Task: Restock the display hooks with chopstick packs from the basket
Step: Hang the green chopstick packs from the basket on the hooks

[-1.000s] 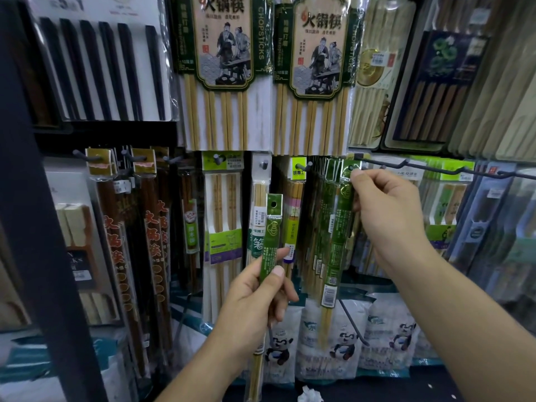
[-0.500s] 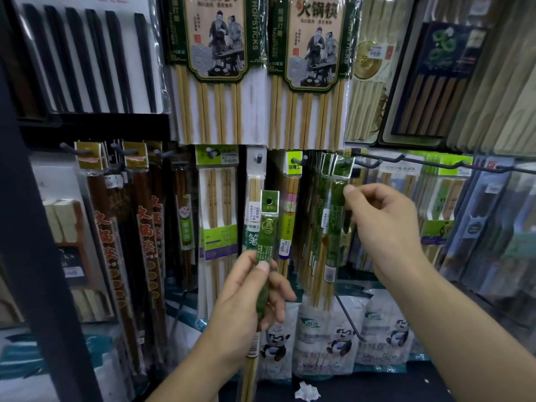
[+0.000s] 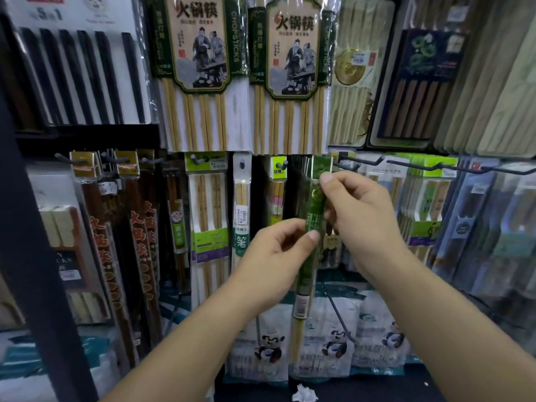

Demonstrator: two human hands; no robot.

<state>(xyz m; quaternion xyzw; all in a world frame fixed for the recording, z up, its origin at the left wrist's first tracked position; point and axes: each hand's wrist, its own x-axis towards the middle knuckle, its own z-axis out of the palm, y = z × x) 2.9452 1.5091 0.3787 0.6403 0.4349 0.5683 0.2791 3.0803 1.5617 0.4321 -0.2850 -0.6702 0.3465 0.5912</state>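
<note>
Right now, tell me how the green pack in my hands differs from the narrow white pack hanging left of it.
The green pack is pinched by the left hand and right hand; the white pack hangs from a peg. The green pack leans; the white pack hangs straight. Both are slim and hold pale chopsticks.

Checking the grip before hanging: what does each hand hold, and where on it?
Both hold one green chopstick pack: the left hand pinches its middle between thumb and fingers, the right hand pinches it near the top.
</note>
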